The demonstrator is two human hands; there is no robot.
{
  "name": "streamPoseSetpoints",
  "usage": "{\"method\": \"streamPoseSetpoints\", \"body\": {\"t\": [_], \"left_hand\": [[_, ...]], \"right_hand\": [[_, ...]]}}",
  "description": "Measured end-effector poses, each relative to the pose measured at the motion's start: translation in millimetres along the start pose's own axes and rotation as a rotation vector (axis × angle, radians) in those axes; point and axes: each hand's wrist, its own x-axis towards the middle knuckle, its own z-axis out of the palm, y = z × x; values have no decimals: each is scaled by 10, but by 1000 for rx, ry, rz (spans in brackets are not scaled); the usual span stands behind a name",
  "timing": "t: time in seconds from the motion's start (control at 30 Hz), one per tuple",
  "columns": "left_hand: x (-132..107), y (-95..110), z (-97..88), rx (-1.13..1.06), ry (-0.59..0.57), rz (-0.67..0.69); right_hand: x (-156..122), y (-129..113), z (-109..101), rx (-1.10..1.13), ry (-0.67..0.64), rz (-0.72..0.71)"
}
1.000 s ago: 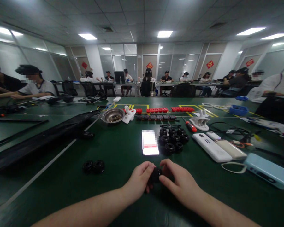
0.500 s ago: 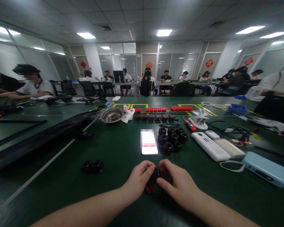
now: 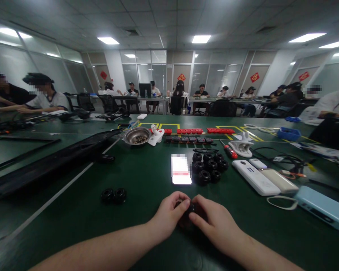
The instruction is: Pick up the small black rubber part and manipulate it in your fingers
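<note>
One black part (image 3: pixel 191 208) sits in the closed grip of left hand (image 3: pixel 171 212) and right hand (image 3: pixel 216 218), near one phone (image 3: pixel 181 177).

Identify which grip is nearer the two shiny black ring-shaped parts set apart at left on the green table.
Left. The left grip is to the right of the pair and slightly closer to the wearer; the right grip lies farther right, past the left one.

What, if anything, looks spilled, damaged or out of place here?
Nothing looks clearly spilled or damaged. Two black wheel-like parts lie apart, left of the larger cluster beside the lit phone, but this may be deliberate. The dark part in the left hand is mostly hidden, so I cannot judge it.
</note>
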Motion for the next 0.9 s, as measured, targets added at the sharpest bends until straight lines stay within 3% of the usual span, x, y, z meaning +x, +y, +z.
{"method": "streamPoseSetpoints", "body": {"t": [0.1, 0.37, 0.5, 0.63, 0.73, 0.9], "left_hand": [[-11, -3, 12, 41, -4, -8], [-20, 9, 18, 39, 1, -18], [-14, -33, -2, 42, -19, -2], [6, -33, -8, -9, -21, 6], [20, -16, -11, -43, 12, -2], [15, -6, -9, -25, -22, -30]], "right_hand": [[30, 16, -7, 13, -61, 21], [-10, -3, -42, 58, 90, -84], [26, 27, -21, 41, 9, -18], [69, 84, 14, 80, -36, -60], [62, 110, -11, 99, 31, -144], [-35, -40, -159, 264, 289, -263]]}}
